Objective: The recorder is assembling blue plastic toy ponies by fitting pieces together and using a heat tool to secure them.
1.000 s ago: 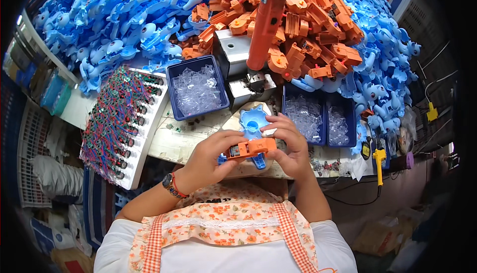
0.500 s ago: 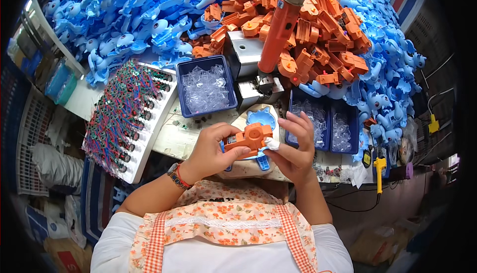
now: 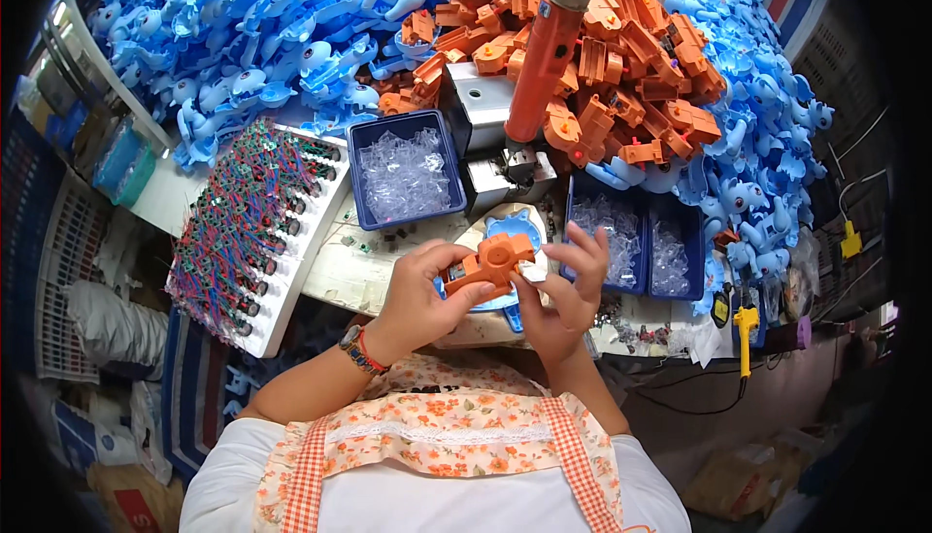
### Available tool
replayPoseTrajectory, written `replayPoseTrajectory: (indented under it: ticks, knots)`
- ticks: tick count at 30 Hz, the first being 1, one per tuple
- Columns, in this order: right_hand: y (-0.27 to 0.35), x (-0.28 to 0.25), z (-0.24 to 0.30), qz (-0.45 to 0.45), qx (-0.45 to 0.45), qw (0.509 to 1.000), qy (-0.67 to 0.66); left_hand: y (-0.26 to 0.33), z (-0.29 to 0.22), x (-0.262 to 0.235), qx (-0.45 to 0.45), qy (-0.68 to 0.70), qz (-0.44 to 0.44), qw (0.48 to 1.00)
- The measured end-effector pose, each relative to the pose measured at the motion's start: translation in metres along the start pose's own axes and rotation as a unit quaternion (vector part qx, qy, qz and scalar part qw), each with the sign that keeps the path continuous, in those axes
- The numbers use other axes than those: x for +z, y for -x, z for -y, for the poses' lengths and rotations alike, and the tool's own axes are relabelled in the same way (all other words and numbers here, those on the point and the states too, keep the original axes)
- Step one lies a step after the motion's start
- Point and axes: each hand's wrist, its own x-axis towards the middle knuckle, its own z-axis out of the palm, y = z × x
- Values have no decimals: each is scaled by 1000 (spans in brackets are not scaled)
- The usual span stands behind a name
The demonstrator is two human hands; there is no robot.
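Observation:
Above the near edge of the bench, my left hand (image 3: 417,290) grips an orange plastic housing (image 3: 498,254) with a raised round boss, its thumb along the near side. The thumb and forefinger of my right hand (image 3: 563,300) pinch at the housing's right end, while the other fingers are raised. A white wrap (image 3: 533,268) covers the right forefinger's tip. Any small part between those fingertips is hidden. Just beyond and below the housing lies a light-blue plastic toy shell (image 3: 513,224), partly covered by my hands.
A metal fixture (image 3: 510,179) with an orange post stands beyond my hands. Blue bins (image 3: 408,213) of clear plastic parts flank it. Left is a white foam tray (image 3: 301,256) of wired parts. Orange housings (image 3: 592,77) and blue shells (image 3: 262,38) pile up behind. A yellow tool (image 3: 745,329) hangs right.
My right hand has shifted slightly left and closed in, its thumb and forefinger now together at the housing's right end. The left hand keeps its grip on the housing.

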Motion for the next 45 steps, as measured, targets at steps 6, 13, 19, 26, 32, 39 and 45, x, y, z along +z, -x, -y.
replayPoseTrajectory:
  ticks: [6, 13, 19, 26, 32, 39, 45]
  knots:
    - [-6, -20, -20, 145, 151, 950, -230, 0, 10, -3, 126, -124, 20, 984]
    - [-9, -17, -21, 223, 120, 919, -304, 4, 5, -12, 183, -159, 45, 969]
    - [-12, -4, -32, 253, 199, 907, -270, -10, 6, -9, 95, -177, 94, 975]
    - [-19, 2, -13, 182, 374, 802, -429, -8, 20, -1, -110, 230, 95, 962]
    - [-27, -1, 7, 149, 273, 907, -282, 0, 27, 1, -62, 222, 120, 966]
    - [-18, 6, 12, 98, 272, 908, -302, 7, 19, 9, -73, 268, 84, 957]
    - [-21, 3, 6, 120, 288, 918, -244, -3, 16, 1, -149, 334, 101, 925]
